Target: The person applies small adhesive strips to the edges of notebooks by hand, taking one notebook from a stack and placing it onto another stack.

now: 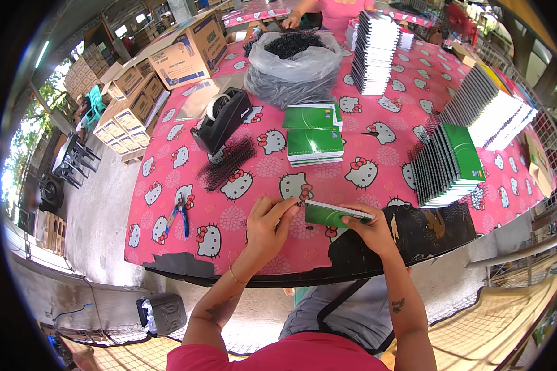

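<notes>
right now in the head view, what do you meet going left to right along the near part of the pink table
blue-handled pliers → left hand → green notebook pinched between both hands → right hand → fanned stack of green spiral notebooks

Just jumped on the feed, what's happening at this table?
A person holds a green notebook with both hands at the near edge of the pink table: left hand at its end, right hand under it. Blue-handled pliers, black binding coils and stacked notebooks lie around.
</notes>
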Available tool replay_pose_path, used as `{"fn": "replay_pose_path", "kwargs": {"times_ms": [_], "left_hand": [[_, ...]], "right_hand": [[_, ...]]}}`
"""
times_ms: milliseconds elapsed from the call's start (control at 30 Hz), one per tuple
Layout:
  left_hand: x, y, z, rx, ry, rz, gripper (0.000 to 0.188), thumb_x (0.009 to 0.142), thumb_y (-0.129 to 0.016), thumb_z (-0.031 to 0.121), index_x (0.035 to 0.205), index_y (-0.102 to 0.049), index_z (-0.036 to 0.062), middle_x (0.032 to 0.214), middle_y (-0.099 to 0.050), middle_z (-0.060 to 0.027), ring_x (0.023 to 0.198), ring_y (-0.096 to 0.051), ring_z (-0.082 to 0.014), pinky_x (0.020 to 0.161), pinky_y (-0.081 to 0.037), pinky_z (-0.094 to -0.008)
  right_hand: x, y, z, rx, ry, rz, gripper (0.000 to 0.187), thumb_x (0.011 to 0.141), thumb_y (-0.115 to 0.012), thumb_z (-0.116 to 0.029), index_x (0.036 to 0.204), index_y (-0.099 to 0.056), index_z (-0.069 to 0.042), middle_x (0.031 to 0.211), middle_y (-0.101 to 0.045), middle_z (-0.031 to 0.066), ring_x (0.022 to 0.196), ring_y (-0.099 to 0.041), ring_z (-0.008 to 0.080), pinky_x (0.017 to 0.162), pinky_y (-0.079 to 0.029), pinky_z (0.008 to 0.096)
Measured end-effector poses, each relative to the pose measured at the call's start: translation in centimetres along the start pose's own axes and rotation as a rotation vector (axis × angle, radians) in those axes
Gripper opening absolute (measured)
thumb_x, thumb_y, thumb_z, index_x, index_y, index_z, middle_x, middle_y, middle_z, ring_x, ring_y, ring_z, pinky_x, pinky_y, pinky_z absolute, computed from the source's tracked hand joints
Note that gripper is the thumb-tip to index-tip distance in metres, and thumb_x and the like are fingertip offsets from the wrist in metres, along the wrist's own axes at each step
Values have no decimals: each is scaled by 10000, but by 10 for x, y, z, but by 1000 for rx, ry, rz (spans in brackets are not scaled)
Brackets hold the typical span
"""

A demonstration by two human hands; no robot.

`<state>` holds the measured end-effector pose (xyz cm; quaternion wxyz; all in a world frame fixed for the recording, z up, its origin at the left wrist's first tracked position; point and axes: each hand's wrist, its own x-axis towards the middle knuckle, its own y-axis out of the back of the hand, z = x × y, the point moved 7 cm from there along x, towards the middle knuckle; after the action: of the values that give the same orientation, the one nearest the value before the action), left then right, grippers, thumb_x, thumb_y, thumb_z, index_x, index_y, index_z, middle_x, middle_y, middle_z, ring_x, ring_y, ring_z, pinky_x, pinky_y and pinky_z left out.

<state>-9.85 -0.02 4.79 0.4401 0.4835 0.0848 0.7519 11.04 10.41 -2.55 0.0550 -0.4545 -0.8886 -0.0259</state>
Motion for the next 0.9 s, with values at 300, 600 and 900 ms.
{"fn": "replay_pose_path", "kwargs": {"times_ms": [300, 600, 900], "left_hand": [[28, -6, 1, -161, -23, -329, 270, 889, -720, 60, 1147, -646, 31, 1014, -631, -108, 800, -653, -243, 654, -521, -326], [24, -32, -15, -61, -179, -538, 309, 882, -737, 194, 1151, -611, 107, 1029, -619, -89, 817, -646, -306, 644, -515, -390], [-11, -55, 32, 457, -235, -358, 842, 1003, -397, 565, 1456, -335, -141, 1556, -316, -311, 1467, -257, -491, 1143, -104, -705]], "right_hand": [[-2, -2, -2, -4, 2, -41, 243, 914, -717, -25, 1153, -704, 18, 1035, -725, 36, 956, -634, 95, 860, -497, 251], [-8, -8, -19, -21, 38, -16, 244, 927, -689, -21, 1168, -694, 19, 1021, -736, 61, 956, -659, 112, 852, -526, 277], [-12, -15, -30, 64, 71, 238, 270, 938, -686, -46, 1199, -674, 21, 1021, -718, 32, 912, -636, 85, 829, -524, 257]]}}
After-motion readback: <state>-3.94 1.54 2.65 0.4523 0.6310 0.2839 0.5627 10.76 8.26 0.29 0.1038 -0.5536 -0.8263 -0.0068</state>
